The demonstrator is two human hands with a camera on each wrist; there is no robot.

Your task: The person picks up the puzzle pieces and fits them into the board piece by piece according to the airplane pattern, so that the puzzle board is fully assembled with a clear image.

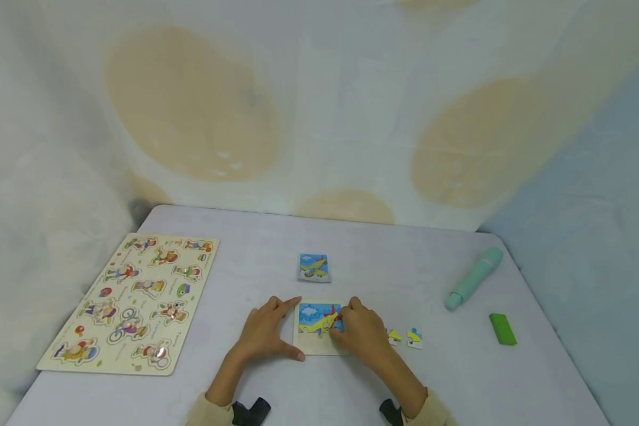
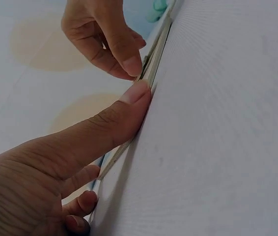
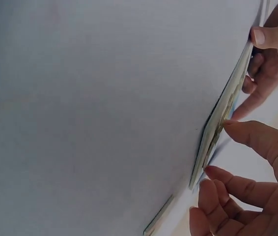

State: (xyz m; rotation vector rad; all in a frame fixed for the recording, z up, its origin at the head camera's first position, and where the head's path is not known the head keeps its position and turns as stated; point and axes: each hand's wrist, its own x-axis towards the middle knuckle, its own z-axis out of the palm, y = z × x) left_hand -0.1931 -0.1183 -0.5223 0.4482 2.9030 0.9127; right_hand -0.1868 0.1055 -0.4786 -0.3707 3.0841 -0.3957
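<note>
A small jigsaw board [image 1: 319,348] with a pale wooden border lies on the table, its airplane picture [image 1: 310,311] in blue, yellow and red mostly filled in. My left hand [image 1: 263,332] spans the board's left side, straight index finger at the far corner, thumb [image 2: 135,96] against the near edge. Over the right part of the picture, my right hand [image 1: 366,334] pinches a puzzle piece between thumb [image 3: 242,132] and index finger; the fingers largely hide the piece. Beside that hand lie two loose puzzle pieces, one partly covered [image 1: 394,337] and one in full view [image 1: 414,338].
Behind the board sits a small square block or stack [image 1: 314,267] with an airplane picture. A large figure puzzle board [image 1: 122,305] occupies the table's left. Toward the right lie a teal cylindrical object [image 1: 475,278] and a green block [image 1: 503,329].
</note>
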